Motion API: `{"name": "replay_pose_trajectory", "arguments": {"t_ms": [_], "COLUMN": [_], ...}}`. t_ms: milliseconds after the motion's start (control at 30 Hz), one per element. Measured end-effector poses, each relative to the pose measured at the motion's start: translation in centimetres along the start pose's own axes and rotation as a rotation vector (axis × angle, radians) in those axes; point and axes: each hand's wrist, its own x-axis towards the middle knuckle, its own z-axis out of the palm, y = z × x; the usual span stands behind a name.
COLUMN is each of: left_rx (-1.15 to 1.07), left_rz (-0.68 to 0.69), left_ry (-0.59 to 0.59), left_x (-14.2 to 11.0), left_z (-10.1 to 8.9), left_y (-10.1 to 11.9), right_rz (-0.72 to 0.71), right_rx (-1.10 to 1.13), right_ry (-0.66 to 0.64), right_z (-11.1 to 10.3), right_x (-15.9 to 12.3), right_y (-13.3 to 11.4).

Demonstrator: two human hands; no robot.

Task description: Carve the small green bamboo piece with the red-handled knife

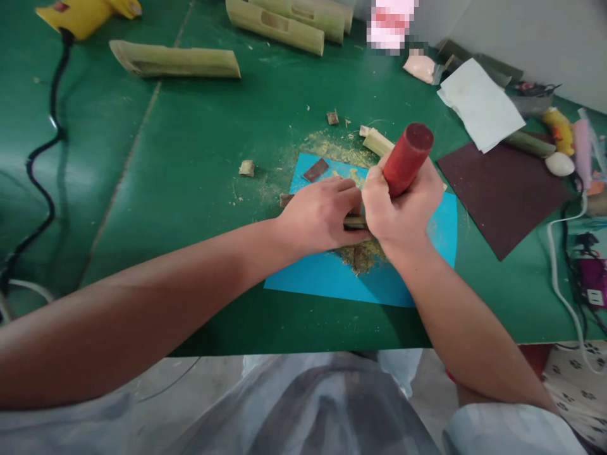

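Note:
My right hand [403, 202] is wrapped round the thick red handle [408, 158] of a tool whose working end is hidden below the fist. Close beside it, my left hand [322, 212] is closed on a small bamboo piece [355, 222], of which only a narrow strip shows between the fingers. Both hands are over a blue sheet [303, 278] strewn with yellowish dust. A dark brown square [315, 170] lies on the sheet beyond my left hand. Past my right hand rests a pale split bamboo piece [378, 142].
Bamboo tubes [275, 25] and one cut bamboo length [175, 61] lie toward the back of the green table [199, 139]. A yellow corded tool [85, 16] is at upper left. On the right are a brown sheet [502, 202], white paper [481, 104] and cables [554, 272].

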Motion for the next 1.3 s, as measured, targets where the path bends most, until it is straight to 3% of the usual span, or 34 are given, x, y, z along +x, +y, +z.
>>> {"name": "replay_pose_trajectory", "arguments": {"t_ms": [133,433,600,833,1000,1167,1300], "left_rx": [0.012,0.005,0.079,0.072,0.088,0.045,0.065], "left_rz": [-0.002,-0.042,-0.007,-0.018,-0.103,-0.073,-0.042], "left_ry": [-0.008,-0.139,-0.227,-0.201,-0.348,-0.306,-0.304], "left_x": [-0.1,0.2,0.3,0.4,1.1,1.3,1.3], "left_z": [0.1,-0.3,-0.4,-0.4,-1.4,-1.3,-1.1], "left_y": [-0.1,0.1,0.2,-0.1,0.3,0.0,-0.3], "right_rz": [-0.025,0.058,0.01,0.058,0.149,0.084,0.069], "right_rx": [0.031,0.046,-0.025,0.019,0.1,0.197,0.192], "right_ry": [-0.017,0.121,0.103,0.053,-0.003,0.276,0.314], "right_z": [-0.2,0.0,0.0,0.4,0.1,0.2,-0.1], "right_x": [0.2,-0.6,-0.9,-0.5,-1.1,-0.3,0.5], "right_y": [-0.6,0.8,1.7,1.3,0.9,1.1,1.3]}}
